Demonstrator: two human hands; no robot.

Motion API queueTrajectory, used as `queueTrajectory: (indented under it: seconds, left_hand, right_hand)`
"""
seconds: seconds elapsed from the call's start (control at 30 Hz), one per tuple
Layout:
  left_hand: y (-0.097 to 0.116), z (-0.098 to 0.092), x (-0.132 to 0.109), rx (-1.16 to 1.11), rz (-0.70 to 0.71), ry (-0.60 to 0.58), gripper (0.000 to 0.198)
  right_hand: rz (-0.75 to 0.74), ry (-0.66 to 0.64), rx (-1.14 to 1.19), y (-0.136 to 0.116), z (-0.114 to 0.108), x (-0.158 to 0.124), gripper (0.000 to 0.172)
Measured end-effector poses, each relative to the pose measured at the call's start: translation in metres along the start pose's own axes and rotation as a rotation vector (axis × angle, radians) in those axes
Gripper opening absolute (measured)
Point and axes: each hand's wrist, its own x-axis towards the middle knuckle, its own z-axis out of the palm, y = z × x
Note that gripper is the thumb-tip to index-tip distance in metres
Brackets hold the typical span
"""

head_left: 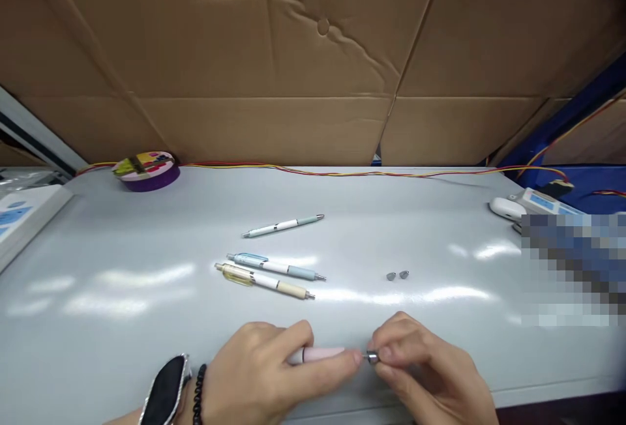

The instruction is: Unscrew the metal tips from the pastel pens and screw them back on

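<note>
The little silver tip (372, 357) could slip and roll off the table (147, 294) edge, because it is tiny and sits right by the bottom of the frame. At the lower middle, the left hand (264, 373) is curled tight around a pink pen (317, 354). Just to its right, the right hand (425, 373) pinches the silver tip, which probably touches the pen's end. Three pens (268, 268) lie above.

Legible text: none. Purple tape roll (145, 171), far left, carries colourful print too small to read. White device (542, 202), far right: markings unreadable.
</note>
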Motion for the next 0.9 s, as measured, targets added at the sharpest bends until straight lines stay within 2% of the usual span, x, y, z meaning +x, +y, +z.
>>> queueTrajectory:
  seconds: [0.17,0.33,0.43,0.5,0.57,0.7,0.77,0.9]
  left_hand:
    - [0.002,0.005,-0.002,0.021,-0.022,0.057,0.036]
    - [0.001,0.003,-0.003,-0.04,-0.059,0.05,0.033]
    - [0.001,-0.001,-0.002,-0.076,-0.067,0.084,0.031]
    - [0.001,-0.003,-0.002,-0.161,-0.064,0.165,0.029]
    - [0.002,-0.004,-0.002,-0.284,-0.059,0.246,0.026]
    - [0.002,-0.007,-0.003,-0.474,-0.061,0.315,0.021]
    - [0.001,-0.007,-0.003,-0.503,-0.079,0.323,0.018]
    - [-0.001,-0.007,-0.005,-0.449,-0.099,0.295,0.016]
  right_hand:
    - [-0.063,-0.039,-0.016,-0.002,0.0,0.004,0.023]
    - [-0.046,0.11,-0.096,0.001,-0.006,0.0,0.028]
    - [-0.018,0.238,-0.291,0.002,-0.019,0.005,0.023]
    - [0.038,0.264,-0.52,0.001,-0.031,0.014,0.015]
    - [0.014,0.126,-0.694,-0.002,-0.043,0.028,0.01]
    - [0.009,-0.339,-0.784,0.001,-0.058,0.062,0.015]
    - [0.045,-0.465,-0.803,0.01,-0.06,0.076,0.017]
    - [0.116,-0.631,-0.833,0.03,-0.058,0.095,0.018]
